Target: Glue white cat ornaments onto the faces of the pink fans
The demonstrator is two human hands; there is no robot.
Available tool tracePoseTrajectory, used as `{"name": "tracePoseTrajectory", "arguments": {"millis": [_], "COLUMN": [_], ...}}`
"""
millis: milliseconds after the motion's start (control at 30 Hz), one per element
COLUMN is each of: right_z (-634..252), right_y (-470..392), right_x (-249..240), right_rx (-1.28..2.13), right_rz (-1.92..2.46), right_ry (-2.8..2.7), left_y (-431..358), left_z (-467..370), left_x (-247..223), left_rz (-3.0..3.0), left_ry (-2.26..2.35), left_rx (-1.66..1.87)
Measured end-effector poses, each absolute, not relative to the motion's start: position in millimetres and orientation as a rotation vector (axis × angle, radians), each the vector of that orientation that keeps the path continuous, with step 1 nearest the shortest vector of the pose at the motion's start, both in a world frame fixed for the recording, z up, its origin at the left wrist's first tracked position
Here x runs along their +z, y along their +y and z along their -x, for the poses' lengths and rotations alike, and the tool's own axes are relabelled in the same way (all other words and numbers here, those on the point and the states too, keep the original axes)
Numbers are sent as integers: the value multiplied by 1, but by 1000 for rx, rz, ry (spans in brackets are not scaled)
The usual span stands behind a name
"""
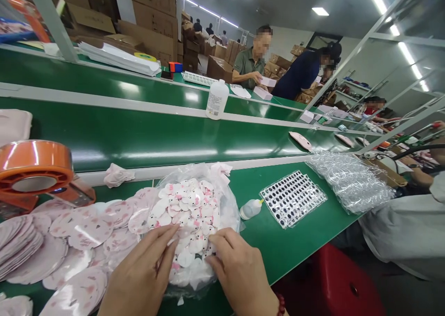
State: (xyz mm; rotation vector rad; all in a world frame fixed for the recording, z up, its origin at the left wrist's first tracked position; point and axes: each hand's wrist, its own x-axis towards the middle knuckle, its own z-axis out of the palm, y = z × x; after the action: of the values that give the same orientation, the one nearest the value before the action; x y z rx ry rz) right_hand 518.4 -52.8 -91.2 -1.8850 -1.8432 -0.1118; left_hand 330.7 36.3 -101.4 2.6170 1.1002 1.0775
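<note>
A clear plastic bag [227,205] lies opened out on the green bench, filled with small white cat-face pieces [194,205] with pink marks. My left hand [144,267] reaches over its near left side, fingers stretched toward the pieces and thumb a little apart. From the right, my right hand [241,269] bends over the same heap; its fingertips touch the pieces, with a gap between thumb and forefinger. I see nothing clearly held in either hand. Pink printed round pieces [90,230] lie spread and stacked left of the bag.
An orange tape dispenser [36,167] stands at left. Right of the bag are a small dropper bottle [251,209], sheets of black oval pieces [292,198] and clear plastic packaging [351,181]. A white bottle [217,99] stands beyond the belt [156,137]. Co-workers are across and at right.
</note>
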Motion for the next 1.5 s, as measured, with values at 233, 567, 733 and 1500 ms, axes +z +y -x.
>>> {"name": "tracePoseTrajectory", "arguments": {"millis": [233,567,733,1500], "right_z": [-510,-515,-527,-529], "right_y": [-44,-48,-64,-40], "right_x": [-95,-102,-87,-83], "right_rx": [-71,-233,-168,-117], "right_rz": [2019,1874,2008,2252], "right_ry": [-1924,-1836,-1910,-1844], "left_y": [25,30,27,21], "left_z": [-340,-347,-343,-344], "left_x": [-91,-101,-99,-101], "left_rz": [-2617,-2688,-2697,-2855], "left_ry": [905,899,937,927], "left_rx": [1013,964,1027,1003]}}
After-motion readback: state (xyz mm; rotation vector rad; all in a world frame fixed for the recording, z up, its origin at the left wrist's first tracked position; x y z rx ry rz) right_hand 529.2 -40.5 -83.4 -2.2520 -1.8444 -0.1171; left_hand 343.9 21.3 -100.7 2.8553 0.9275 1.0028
